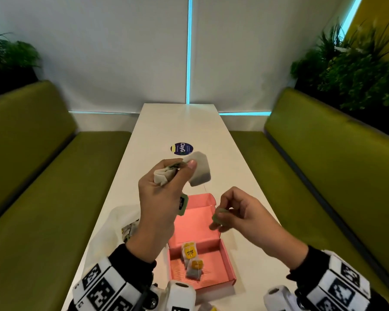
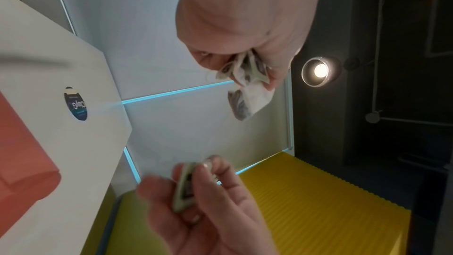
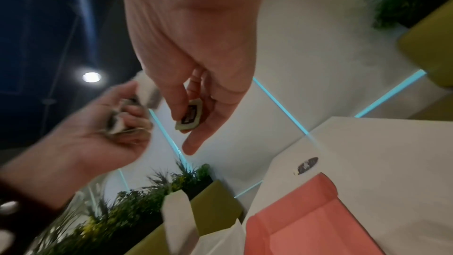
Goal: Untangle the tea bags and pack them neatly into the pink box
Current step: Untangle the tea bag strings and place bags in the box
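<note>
Head view: your left hand (image 1: 157,198) is raised over the desk (image 1: 177,126), fingers curled round a bunch of tea bags (image 1: 166,176); one tea bag (image 1: 199,169) sticks out past the thumb, and a green tag (image 1: 182,204) hangs just below the hand. Your right hand (image 1: 240,214) is lower and to the right, apart from the left, fingers pinching another green tag (image 1: 218,217) above the open lid of the pink box (image 1: 227,261). The box sits on the desk near you, with two yellow-tagged tea bags (image 1: 190,254) (image 1: 194,269) lying inside its tray. A clear plastic bag (image 1: 119,223) lies on the desk left of the box; a round sticker (image 1: 181,148) is farther up the desk. Left wrist view: left hand (image 2: 245,16) fingers closed on the crumpled bunch (image 2: 245,71), one bag (image 2: 245,104) dangling below; right hand (image 2: 210,210) holds its tag (image 2: 183,187) edge-on, blurred. Pink box (image 2: 22,152) at the left edge. Right wrist view: right hand (image 3: 196,46) thumb and fingers pinch the tag (image 3: 190,116), dark print facing the camera; left hand (image 3: 102,133) blurred, gripping the bunch (image 3: 127,119). Pink box (image 3: 306,216) lower right on the desk (image 3: 380,152). String between tag and bunch: can't make it out.
</note>
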The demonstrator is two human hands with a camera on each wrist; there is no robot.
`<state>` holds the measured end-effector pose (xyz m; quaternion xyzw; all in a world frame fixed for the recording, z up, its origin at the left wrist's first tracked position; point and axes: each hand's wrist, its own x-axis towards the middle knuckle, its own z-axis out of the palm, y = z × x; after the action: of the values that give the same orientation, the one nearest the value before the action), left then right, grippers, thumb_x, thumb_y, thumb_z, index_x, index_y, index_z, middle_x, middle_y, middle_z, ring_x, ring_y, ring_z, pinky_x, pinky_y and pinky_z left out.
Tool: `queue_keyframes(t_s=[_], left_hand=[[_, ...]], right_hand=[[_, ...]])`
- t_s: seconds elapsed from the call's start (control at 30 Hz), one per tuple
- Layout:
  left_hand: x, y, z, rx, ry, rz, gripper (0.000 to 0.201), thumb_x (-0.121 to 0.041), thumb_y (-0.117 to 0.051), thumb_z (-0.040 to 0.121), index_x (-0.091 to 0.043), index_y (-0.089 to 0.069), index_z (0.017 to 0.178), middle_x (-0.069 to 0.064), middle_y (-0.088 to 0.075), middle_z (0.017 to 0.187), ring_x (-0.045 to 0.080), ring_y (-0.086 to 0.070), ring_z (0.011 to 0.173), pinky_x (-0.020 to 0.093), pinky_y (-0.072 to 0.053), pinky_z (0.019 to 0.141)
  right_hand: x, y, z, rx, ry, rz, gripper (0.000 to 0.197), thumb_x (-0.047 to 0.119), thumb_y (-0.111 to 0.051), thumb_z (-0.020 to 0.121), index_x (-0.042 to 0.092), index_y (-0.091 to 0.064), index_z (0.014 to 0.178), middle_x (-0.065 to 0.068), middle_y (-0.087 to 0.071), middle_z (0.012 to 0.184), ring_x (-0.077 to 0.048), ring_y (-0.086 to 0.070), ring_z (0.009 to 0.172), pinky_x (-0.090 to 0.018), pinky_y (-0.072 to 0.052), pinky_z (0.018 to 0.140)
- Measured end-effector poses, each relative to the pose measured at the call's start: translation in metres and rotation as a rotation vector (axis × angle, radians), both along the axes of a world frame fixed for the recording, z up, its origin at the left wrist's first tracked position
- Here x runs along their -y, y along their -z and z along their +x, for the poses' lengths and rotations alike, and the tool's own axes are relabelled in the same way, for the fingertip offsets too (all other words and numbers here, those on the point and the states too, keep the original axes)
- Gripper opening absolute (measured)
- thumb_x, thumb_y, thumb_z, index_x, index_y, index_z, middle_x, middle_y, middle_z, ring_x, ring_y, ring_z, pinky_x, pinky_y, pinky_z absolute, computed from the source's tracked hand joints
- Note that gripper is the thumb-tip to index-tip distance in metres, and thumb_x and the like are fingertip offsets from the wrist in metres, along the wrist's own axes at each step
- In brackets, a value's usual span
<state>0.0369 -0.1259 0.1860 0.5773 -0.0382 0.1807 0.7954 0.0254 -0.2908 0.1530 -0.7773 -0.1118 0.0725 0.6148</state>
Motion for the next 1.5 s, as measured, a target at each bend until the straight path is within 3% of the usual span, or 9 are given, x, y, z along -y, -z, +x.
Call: queue_keyframes(t_s=[0.2,0.4,0.57,0.67,0.8,1.0,1.13,1.3,1.5], left_hand=[[-0.006,0.013,0.01,-0.068,-0.111,-0.003,0.016,-0.008,-0.072,0.079,-0.015,-0.064,0.067,-0.013,-0.058,0.057,0.006,-0.047,0.056,0.015,-0.037,0.047],[-0.012,0.016,0.011,-0.11,-0.153,0.034,0.016,-0.011,-0.072,0.08,-0.015,-0.063,0.066,-0.013,-0.057,0.055,0.01,-0.038,0.043,0.02,-0.03,0.039],[-0.012,0.018,0.011,-0.134,-0.165,0.027,0.016,-0.012,-0.072,0.08,-0.014,-0.063,0.067,-0.013,-0.057,0.054,0.016,-0.037,0.046,0.02,-0.029,0.039],[-0.011,0.018,0.01,-0.128,-0.148,0.015,0.019,-0.012,-0.073,0.079,-0.017,-0.063,0.064,-0.011,-0.055,0.053,0.014,-0.036,0.044,0.02,-0.028,0.038],[-0.011,0.02,0.007,-0.144,-0.088,-0.007,0.019,-0.013,-0.073,0.079,-0.017,-0.062,0.064,-0.008,-0.054,0.052,0.012,-0.034,0.041,0.02,-0.028,0.039],[-0.008,0.018,0.003,-0.113,-0.022,0.05,0.018,-0.016,-0.075,0.076,-0.022,-0.067,0.061,0.007,-0.06,0.061,0.022,-0.046,0.056,0.032,-0.037,0.05],[-0.004,0.017,-0.005,-0.042,0.027,0.186,0.014,-0.014,-0.076,0.075,-0.022,-0.07,0.065,0.025,-0.06,0.07,0.024,-0.048,0.056,0.032,-0.04,0.051],[0.0,0.024,-0.013,0.0,0.059,0.3,0.006,-0.028,-0.076,0.07,-0.033,-0.071,0.07,0.005,-0.068,0.067,0.034,-0.061,0.07,0.046,-0.05,0.059],[0.002,0.03,-0.017,0.048,0.109,0.37,0.009,-0.023,-0.077,0.072,-0.025,-0.069,0.069,-0.003,-0.068,0.068,0.016,-0.062,0.064,0.031,-0.049,0.056]], right_hand=[[-0.004,-0.028,-0.022,0.131,-0.098,-0.155,0.034,0.003,-0.061,0.087,0.034,-0.049,0.079,0.005,-0.063,0.071,-0.019,-0.065,0.06,-0.021,-0.045,0.057],[-0.004,-0.058,-0.031,0.059,-0.251,-0.002,0.012,0.01,-0.072,0.074,0.02,-0.069,0.078,-0.01,-0.067,0.077,-0.018,-0.067,0.071,-0.022,-0.052,0.066],[-0.003,-0.063,-0.029,-0.027,-0.409,0.0,0.04,-0.004,-0.077,0.063,0.02,-0.07,0.095,-0.012,-0.07,0.101,-0.02,-0.068,0.091,-0.021,-0.053,0.077],[-0.008,-0.059,-0.026,-0.008,-0.342,0.058,0.023,0.002,-0.072,0.071,0.019,-0.071,0.087,-0.012,-0.072,0.089,-0.024,-0.07,0.086,-0.022,-0.054,0.072],[-0.014,-0.05,-0.022,0.012,-0.201,0.056,0.005,0.021,-0.069,0.07,0.02,-0.073,0.074,0.001,-0.062,0.063,-0.014,-0.058,0.052,-0.019,-0.045,0.052],[-0.018,-0.046,-0.014,0.078,-0.048,0.04,0.01,0.031,-0.07,0.062,0.023,-0.073,0.069,0.008,-0.053,0.073,-0.005,-0.045,0.061,-0.014,-0.037,0.054],[-0.017,-0.052,-0.011,0.085,-0.031,0.115,0.006,0.029,-0.067,0.066,0.024,-0.069,0.066,0.007,-0.054,0.054,-0.007,-0.042,0.049,-0.016,-0.034,0.048],[-0.012,-0.053,-0.004,0.083,0.093,0.219,0.006,0.021,-0.068,0.065,0.017,-0.064,0.067,0.0,-0.058,0.055,-0.009,-0.039,0.041,-0.016,-0.03,0.041],[-0.007,-0.054,0.0,-0.053,0.121,0.278,0.011,0.02,-0.066,0.065,0.013,-0.058,0.064,0.007,-0.048,0.048,-0.01,-0.022,0.044,-0.017,-0.016,0.041]])
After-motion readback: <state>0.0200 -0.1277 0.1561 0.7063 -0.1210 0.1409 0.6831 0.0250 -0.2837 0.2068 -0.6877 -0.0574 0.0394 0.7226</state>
